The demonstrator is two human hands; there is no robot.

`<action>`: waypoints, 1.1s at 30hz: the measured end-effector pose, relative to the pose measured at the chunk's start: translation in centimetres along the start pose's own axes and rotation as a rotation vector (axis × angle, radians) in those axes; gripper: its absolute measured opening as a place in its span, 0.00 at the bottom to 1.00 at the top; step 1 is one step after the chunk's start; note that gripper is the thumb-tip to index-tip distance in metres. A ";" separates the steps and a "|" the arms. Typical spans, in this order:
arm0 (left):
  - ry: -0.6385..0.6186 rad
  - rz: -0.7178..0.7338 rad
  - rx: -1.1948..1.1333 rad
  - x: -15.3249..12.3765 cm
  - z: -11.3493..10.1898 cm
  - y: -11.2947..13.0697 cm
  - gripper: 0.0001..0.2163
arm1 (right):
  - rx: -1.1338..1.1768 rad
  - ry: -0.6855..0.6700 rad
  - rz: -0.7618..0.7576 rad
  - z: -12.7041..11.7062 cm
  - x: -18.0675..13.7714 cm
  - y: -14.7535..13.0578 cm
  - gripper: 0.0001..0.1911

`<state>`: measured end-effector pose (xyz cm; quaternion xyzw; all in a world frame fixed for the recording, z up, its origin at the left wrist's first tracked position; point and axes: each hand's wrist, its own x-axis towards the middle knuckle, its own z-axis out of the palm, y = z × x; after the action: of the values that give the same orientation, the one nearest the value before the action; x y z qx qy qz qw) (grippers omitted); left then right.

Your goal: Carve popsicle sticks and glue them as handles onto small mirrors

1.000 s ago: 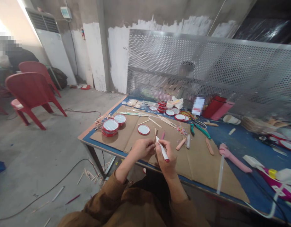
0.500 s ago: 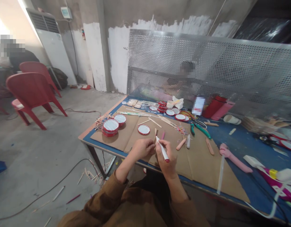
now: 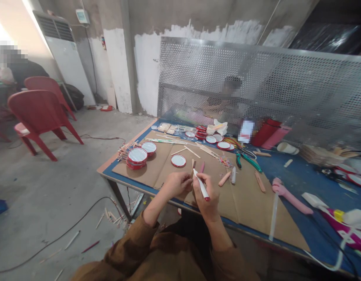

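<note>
My right hand point(image 3: 207, 195) grips a white marker with a red end point(image 3: 201, 185), its tip pointing up and left toward my left hand. My left hand point(image 3: 177, 183) is closed around a small wooden stick point(image 3: 193, 165) that pokes up between the two hands. Both hands hover at the near edge of the brown cardboard sheet point(image 3: 245, 203) on the blue table point(image 3: 300, 181). A round red-rimmed lid point(image 3: 178, 160) lies just beyond my hands, and a pink stick point(image 3: 202, 167) lies beside the marker tip.
Stacked red-rimmed lids point(image 3: 136, 157) sit at the left of the cardboard, more lids point(image 3: 211, 138) farther back. Green-handled pliers point(image 3: 248, 160), wooden sticks point(image 3: 224, 178) and a pink glue gun point(image 3: 288, 195) lie to the right. Another person sits behind the perforated metal screen point(image 3: 256, 89). Red chairs point(image 3: 40, 117) stand at left.
</note>
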<state>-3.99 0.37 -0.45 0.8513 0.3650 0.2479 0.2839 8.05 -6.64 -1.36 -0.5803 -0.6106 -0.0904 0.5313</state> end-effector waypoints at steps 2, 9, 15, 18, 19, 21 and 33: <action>-0.003 0.003 -0.003 0.0 0.0 0.0 0.10 | -0.001 0.014 -0.012 0.0 0.1 -0.1 0.07; 0.001 0.002 0.012 0.1 -0.1 0.1 0.10 | -0.007 0.010 -0.013 0.0 0.1 0.0 0.07; -0.002 0.009 0.010 0.0 -0.1 0.1 0.10 | -0.016 0.000 -0.037 0.0 0.1 0.0 0.07; 0.000 0.010 0.005 0.0 -0.1 0.1 0.10 | -0.011 0.011 -0.024 0.0 0.1 0.0 0.07; 0.002 0.014 0.001 0.0 -0.1 0.1 0.10 | -0.009 0.011 -0.017 0.0 0.0 0.0 0.07; 0.005 0.019 -0.002 0.0 -0.1 0.0 0.09 | -0.005 0.007 -0.014 0.0 0.0 0.0 0.07; 0.007 0.003 0.001 0.0 -0.1 0.0 0.10 | -0.035 0.006 -0.033 -0.1 0.1 0.0 0.07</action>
<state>-4.04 0.39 -0.43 0.8511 0.3647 0.2513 0.2818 8.10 -6.67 -1.27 -0.5790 -0.6170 -0.1114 0.5212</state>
